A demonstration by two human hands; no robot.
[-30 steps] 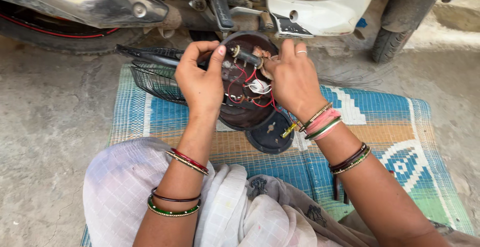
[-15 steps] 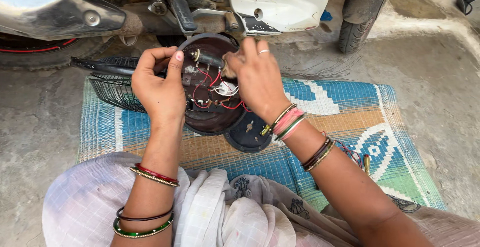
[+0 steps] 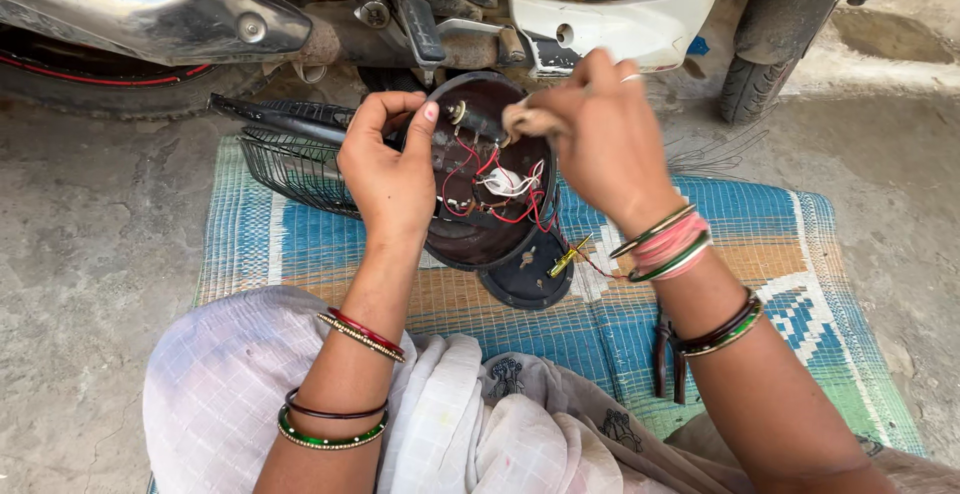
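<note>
A motorcycle with a chrome exhaust and white side panel (image 3: 610,24) is standing across the top of the view, and a blue, green and tan woven mat (image 3: 780,254) is lying on the concrete floor below it. A black wire fan guard (image 3: 285,169) is resting on the mat's left part, partly behind the left hand. The round black plastic housing with red and white wires inside (image 3: 480,224) is being held tilted above the mat, its open side facing the camera, over a smaller black round cover (image 3: 525,279) lying beneath it. The left hand (image 3: 390,179) is gripping the housing's left rim, fingers curled closed around it, as in the earlier pictures. The right hand (image 3: 600,144) is now lifted higher than half a second ago, its fingers pinched shut on something small and blurred at the housing's upper edge; what it is cannot be told. Dark pliers (image 3: 668,359) are lying on the mat beside the right forearm.
</note>
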